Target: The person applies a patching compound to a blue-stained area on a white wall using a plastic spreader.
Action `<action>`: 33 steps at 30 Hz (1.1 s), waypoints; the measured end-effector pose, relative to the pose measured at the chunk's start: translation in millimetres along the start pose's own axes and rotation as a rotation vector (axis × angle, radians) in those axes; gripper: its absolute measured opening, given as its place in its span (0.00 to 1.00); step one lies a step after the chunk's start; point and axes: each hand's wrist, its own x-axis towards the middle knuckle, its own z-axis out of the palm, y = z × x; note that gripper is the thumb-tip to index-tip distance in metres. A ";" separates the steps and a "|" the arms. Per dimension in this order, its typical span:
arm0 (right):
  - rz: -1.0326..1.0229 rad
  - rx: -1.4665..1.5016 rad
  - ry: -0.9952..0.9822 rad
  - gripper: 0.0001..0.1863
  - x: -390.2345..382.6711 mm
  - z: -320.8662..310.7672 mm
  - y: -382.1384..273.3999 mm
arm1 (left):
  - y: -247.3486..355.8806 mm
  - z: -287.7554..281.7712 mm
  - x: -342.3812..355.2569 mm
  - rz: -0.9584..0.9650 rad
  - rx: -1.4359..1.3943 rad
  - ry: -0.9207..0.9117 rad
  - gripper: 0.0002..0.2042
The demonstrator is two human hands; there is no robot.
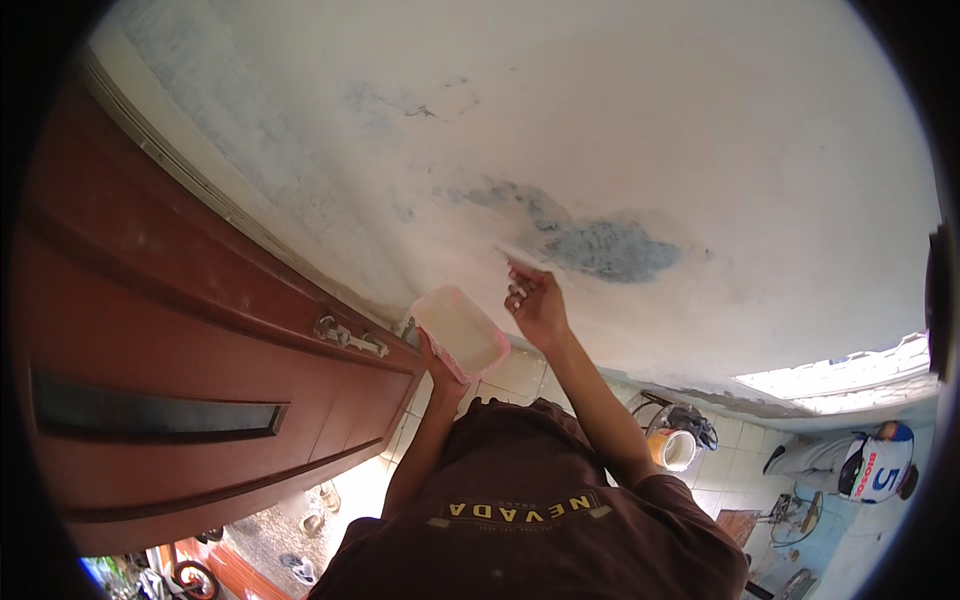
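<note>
My left hand [441, 372] holds up a shallow pink tray [460, 332] filled with white paste, just below a white plastered wall [640, 120]. My right hand [537, 301] is raised beside it and grips a flat, pale scraper [521, 259] whose blade rests on the wall. The blade's tip sits just left of a blue-grey bare patch [612, 250] in the plaster. Both forearms rise from my brown shirt [530, 500] at the bottom of the view.
A reddish-brown wooden door [170, 300] with a metal handle [350, 337] fills the left side. Below lie pale floor tiles [515, 375], a bucket [673, 449], some tools and shoes [312, 522]. Another person in a white shirt [872, 470] is at the lower right.
</note>
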 end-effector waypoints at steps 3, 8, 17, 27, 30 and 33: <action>-0.149 0.258 -0.149 0.18 -4.3 35.9 -50.8 | 11.3 -5.1 0.3 -0.018 0.009 0.009 0.37; -0.519 0.104 -0.490 0.19 -131.2 165.0 -124.9 | 20.5 -6.5 2.2 -0.115 -0.011 -0.005 0.38; -0.278 -0.161 0.117 0.15 -57.3 37.4 11.3 | 58.3 -9.3 -5.0 -0.331 -0.015 -0.045 0.40; -0.803 0.063 -0.262 0.21 -120.5 201.4 -118.5 | 93.8 -11.8 -21.3 -0.442 0.125 -0.147 0.39; -0.925 -0.061 -0.416 0.23 -144.7 193.9 -110.0 | 97.7 2.6 -32.8 -0.473 0.136 -0.150 0.38; -0.898 0.090 -0.077 0.22 -124.2 163.7 -53.8 | 102.1 -6.5 -28.4 -0.490 0.079 -0.148 0.38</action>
